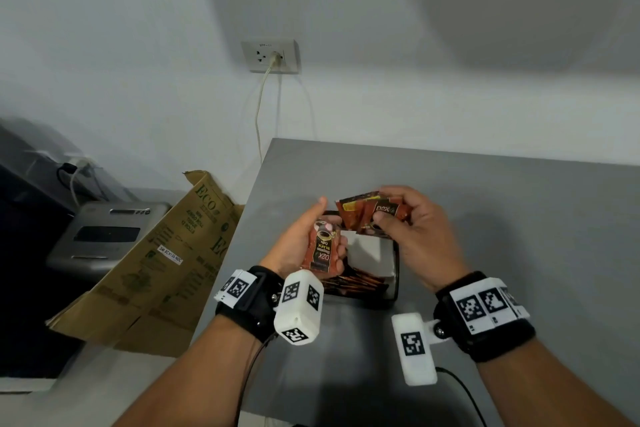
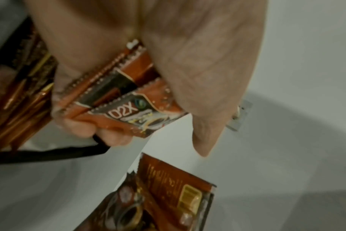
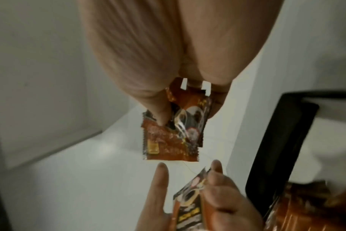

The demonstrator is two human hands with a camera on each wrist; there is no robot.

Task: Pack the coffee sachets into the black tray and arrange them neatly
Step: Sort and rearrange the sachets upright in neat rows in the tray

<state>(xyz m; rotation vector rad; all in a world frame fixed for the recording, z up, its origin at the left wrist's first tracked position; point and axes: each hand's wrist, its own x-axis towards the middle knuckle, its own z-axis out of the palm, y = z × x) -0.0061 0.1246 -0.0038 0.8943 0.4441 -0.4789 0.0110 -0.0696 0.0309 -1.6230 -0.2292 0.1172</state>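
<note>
Sachets in the black tray (image 1: 394, 274) are mostly hidden from us: in the head view only a row of orange edges (image 1: 353, 282) shows at the near end, behind the left wrist camera, and a white card (image 1: 369, 255) covers the tray's middle. The tray's far end is blocked by both hands. Our left hand (image 1: 304, 239) has its grip curled around a small stack of sachets (image 1: 321, 250), long axis running away from us and tilted a little, print upside down to the head camera, thumb raised free. How many sachets sit in that stack we cannot tell; the left wrist view shows several overlapping serrated ends (image 2: 117, 87), blurred. Our right hand (image 1: 412, 229) pinches a fanned bunch of sachets (image 1: 367, 215) between thumb and fingers, held above the tray's far end, the fan spreading leftward toward the left hand; the two bunches are close but apart. The right wrist view is soft, with the bunch (image 3: 172, 132) pointing away from the palm. Tray sits on the grey desk (image 1: 502, 204).
</note>
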